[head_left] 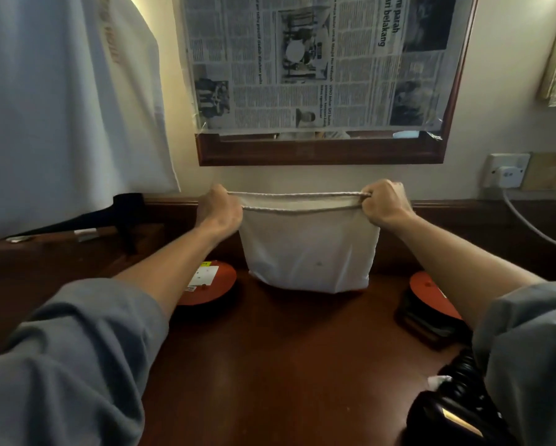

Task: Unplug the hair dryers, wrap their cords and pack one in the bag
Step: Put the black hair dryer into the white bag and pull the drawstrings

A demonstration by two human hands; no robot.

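Both arms reach forward from the lower corners of the frame, grey sleeves pushed up above the elbows, forearms bare and converging toward the middle. The left hand (220, 207) is curled into a fist around the left end of the drawstring (294, 194) of a white cloth bag (308, 249); the right hand (384, 204) grips the right end in the same way, knuckles up. The two hands hold the cord taut between them, so the bag's mouth is stretched into a straight line at the centre of the frame, just below a wood-framed mirror (321, 152) covered with newspaper (302, 59). The bag hangs from the cord with its bottom edge touching or just above the dark wooden tabletop (286, 349); which of the two cannot be told.

A black hair dryer (444, 416) with its coiled cord lies at the lower right of the frame, partly hidden by the right sleeve. An orange round object (212, 281) sits under the left forearm and another (431, 294) beside the right forearm. At the right edge, a white plug (508, 173) sits in a wall socket.
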